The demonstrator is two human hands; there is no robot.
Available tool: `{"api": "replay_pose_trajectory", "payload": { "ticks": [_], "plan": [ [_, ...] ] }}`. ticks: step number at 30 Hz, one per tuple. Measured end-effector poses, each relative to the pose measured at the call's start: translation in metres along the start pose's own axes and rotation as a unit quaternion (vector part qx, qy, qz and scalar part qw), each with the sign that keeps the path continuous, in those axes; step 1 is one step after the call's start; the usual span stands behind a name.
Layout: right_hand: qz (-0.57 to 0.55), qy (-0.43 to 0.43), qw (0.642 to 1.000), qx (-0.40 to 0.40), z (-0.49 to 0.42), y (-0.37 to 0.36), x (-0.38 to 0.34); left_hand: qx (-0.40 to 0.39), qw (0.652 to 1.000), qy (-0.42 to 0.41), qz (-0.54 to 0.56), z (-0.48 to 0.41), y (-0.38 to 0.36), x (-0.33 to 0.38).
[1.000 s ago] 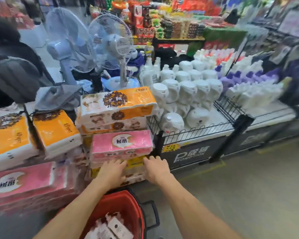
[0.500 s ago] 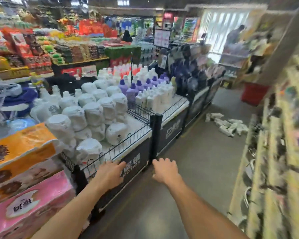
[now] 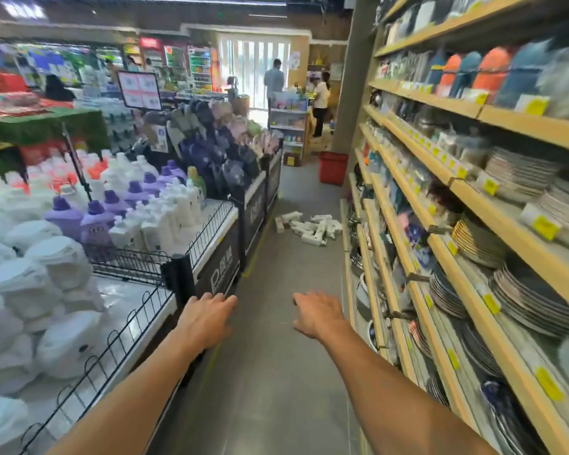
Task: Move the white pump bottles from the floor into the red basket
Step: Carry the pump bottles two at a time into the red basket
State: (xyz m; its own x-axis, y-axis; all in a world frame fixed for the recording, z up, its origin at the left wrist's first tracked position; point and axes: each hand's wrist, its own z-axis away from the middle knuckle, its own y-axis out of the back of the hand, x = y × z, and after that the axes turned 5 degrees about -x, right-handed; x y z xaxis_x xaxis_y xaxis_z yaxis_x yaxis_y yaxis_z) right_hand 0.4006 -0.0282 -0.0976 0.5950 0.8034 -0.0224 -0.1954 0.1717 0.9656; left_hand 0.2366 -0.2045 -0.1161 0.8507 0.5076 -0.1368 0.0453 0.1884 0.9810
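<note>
Both bare arms reach forward over the grey floor (image 3: 276,382) of a shop aisle. The left hand (image 3: 204,318) is palm down with its fingers loosely together and holds nothing. It sits in front of the corner of the display table (image 3: 220,270), and whether it touches the table cannot be told. The right hand (image 3: 319,315) is also palm down, with relaxed, slightly spread fingers, and is empty over the open floor.

On the left, white jugs (image 3: 60,267) are piled behind the table's wire rail, with purple bottles (image 3: 96,221) beyond them. On the right, wooden shelving (image 3: 440,247) holds stacks of plates (image 3: 532,307).

The white pump bottles (image 3: 309,226) lie well ahead of both hands. They form a loose heap on the floor, toward the right side of the aisle, near the foot of the shelving. Most are on their sides.

Farther down the same side, the red basket (image 3: 333,168) stands on the floor by the end of the shelving, well apart from the bottles. The heap lies between the hands and the basket. Two people (image 3: 274,82) stand at the far end.
</note>
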Motion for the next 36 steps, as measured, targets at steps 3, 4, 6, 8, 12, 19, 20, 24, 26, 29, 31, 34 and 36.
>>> {"api": "replay_pose_trajectory", "payload": {
  "ticks": [3, 4, 6, 8, 12, 19, 20, 24, 26, 29, 31, 34, 36],
  "plan": [
    [-0.008, -0.029, 1.0, 0.007, -0.019, 0.011, 0.002, 0.008, 0.999, -0.036, -0.018, -0.033, 0.002, -0.006],
    [-0.008, -0.038, 0.999, 0.009, -0.025, 0.014, 0.002, 0.008, 0.998, -0.051, -0.028, -0.042, 0.002, -0.009],
    [-0.015, -0.055, 0.998, 0.01, -0.036, 0.019, 0.001, 0.004, 0.997, -0.069, -0.036, -0.06, 0.006, -0.018],
    [-0.022, -0.07, 0.997, 0.011, -0.047, 0.021, 0.002, 0.004, 0.996, -0.084, -0.04, -0.077, 0.01, -0.027],
    [-0.019, -0.099, 0.995, 0.011, -0.067, 0.03, 0.009, 0.009, 0.993, -0.105, -0.05, -0.108, 0.018, -0.036],
    [-0.011, -0.119, 0.993, 0.019, -0.103, 0.05, 0.03, 0.017, 0.993, -0.109, -0.051, -0.158, 0.04, -0.04],
    [-0.007, -0.118, 0.993, 0.018, -0.108, 0.051, 0.034, 0.018, 0.993, -0.107, -0.054, -0.164, 0.042, -0.038],
    [0.009, -0.115, 0.993, 0.022, -0.123, 0.058, 0.052, 0.022, 0.992, -0.106, -0.063, -0.181, 0.049, -0.032],
    [0.008, -0.118, 0.993, 0.027, -0.129, 0.064, 0.064, 0.033, 0.991, -0.105, -0.071, -0.192, 0.051, -0.035],
    [0.012, -0.117, 0.993, 0.032, -0.141, 0.072, 0.083, 0.043, 0.993, -0.088, -0.073, -0.211, 0.059, -0.042],
    [0.014, -0.118, 0.992, 0.033, -0.149, 0.073, 0.092, 0.045, 0.992, -0.083, -0.079, -0.22, 0.061, -0.043],
    [0.01, -0.117, 0.993, 0.026, -0.16, 0.074, 0.098, 0.041, 0.992, -0.082, -0.085, -0.234, 0.066, -0.038],
    [0.005, -0.113, 0.993, 0.027, -0.169, 0.075, 0.1, 0.04, 0.992, -0.085, -0.087, -0.245, 0.069, -0.034]
  ]
}}
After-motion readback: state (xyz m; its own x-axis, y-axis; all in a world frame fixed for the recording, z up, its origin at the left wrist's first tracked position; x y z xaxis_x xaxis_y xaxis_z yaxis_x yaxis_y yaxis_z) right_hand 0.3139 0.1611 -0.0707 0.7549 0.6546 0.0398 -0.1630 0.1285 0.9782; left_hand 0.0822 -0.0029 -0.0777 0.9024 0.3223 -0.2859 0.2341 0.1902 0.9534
